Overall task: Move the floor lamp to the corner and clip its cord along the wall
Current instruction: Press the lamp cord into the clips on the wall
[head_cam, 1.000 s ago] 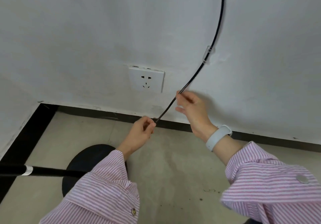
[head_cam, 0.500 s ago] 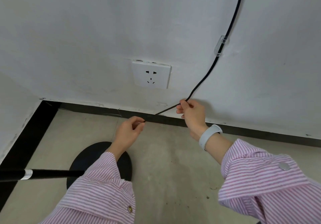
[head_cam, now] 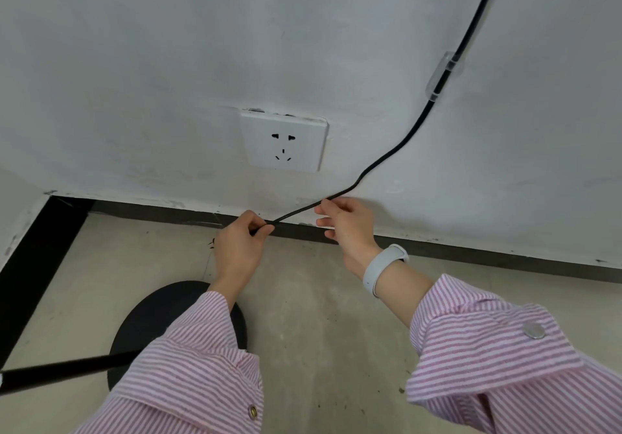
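The black lamp cord comes down the white wall from the top right and passes through a clear clip stuck on the wall. Below the clip it curves left toward the skirting. My right hand pinches the cord just above the dark skirting. My left hand grips the cord a short way further left, and the stretch between both hands is taut. The lamp's round black base sits on the floor near the corner, partly hidden by my left sleeve. Its black pole runs off the left edge.
A white wall socket with nothing plugged in sits left of the cord. Dark skirting runs along the wall and turns at the corner on the left. The floor is bare grey concrete.
Both hands have slid down the cord from beside the socket to just above the skirting. The cord below the clip now lies lower and flatter. The view shifted left, so the clip sits further right.
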`<move>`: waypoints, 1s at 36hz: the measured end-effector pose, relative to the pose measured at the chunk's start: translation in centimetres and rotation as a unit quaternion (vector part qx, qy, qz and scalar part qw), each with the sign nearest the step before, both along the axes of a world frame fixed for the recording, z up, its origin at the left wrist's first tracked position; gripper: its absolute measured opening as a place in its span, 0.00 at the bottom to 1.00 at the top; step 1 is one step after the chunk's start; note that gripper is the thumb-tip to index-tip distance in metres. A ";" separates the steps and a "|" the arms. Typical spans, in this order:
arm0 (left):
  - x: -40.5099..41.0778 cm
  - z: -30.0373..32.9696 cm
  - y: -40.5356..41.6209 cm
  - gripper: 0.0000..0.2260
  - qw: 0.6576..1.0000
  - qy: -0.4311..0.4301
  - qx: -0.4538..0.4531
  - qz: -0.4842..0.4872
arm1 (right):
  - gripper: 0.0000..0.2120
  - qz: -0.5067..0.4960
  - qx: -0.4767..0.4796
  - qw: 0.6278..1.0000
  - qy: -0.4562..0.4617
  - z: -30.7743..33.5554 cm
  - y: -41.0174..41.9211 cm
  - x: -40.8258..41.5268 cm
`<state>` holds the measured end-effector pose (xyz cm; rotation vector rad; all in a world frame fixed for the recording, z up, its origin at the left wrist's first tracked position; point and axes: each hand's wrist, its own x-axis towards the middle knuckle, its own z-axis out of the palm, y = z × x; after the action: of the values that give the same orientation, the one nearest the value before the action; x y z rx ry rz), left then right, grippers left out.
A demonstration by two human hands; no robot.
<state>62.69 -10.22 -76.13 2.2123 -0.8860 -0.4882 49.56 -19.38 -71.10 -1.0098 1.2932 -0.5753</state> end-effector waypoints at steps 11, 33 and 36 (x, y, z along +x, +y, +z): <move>0.1 -1.0 -1.3 0.06 0.990 -0.133 -0.030 -0.022 | 0.03 -0.075 -0.083 0.991 0.069 -2.2 0.5 1.7; 0.7 -0.3 -2.5 0.07 0.956 -0.283 -0.057 -0.043 | 0.09 -0.100 -0.100 0.977 0.157 -3.1 -0.5 -1.1; 0.4 0.0 -2.6 0.06 0.935 -0.338 -0.072 -0.076 | 0.12 -0.127 -0.097 0.972 0.172 -3.2 -0.8 -1.4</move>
<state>63.08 -12.80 -76.13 2.1992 -1.3973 0.2992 48.17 -20.14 -74.30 -1.1477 1.7164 -0.7563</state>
